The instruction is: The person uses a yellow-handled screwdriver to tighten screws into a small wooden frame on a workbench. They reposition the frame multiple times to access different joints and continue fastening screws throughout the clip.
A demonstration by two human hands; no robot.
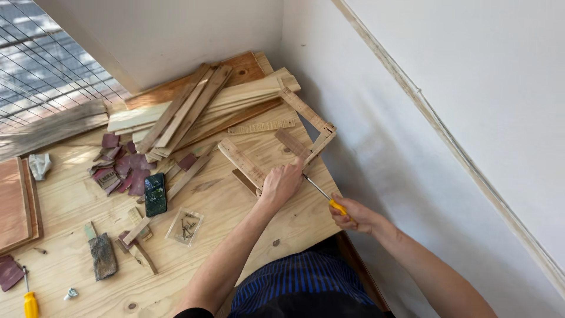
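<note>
Left hand (281, 184) pressed flat on the near corner of a wooden frame (276, 144), fingers spread over the joint, holding nothing but pinning the frame down against the table (235, 212). Right hand (353, 215) closed in a tight grip round the yellow handle of a screwdriver (325, 196), metal shaft angled up and left toward the frame corner just beside the left fingers (tip hidden behind them, so contact with a screw probably there, but not visible). Frame lying flat near the table's right edge, close to the white wall (412, 118), its far corner overhanging the edge.

Behind the frame, a loose stack of wooden slats (194, 109) fanned across the table's back. Left of that, a scatter of reddish sandpaper scraps (126, 168), with a dark green phone (155, 194) lying flat just beside them. Nearer, a small clear bag of screws (185, 227), well apart from both hands. Further left, a worn sanding block (103, 255), and at the bottom left corner a second yellow-handled screwdriver (29, 300) with a small metal fitting (71, 292) near it.
</note>
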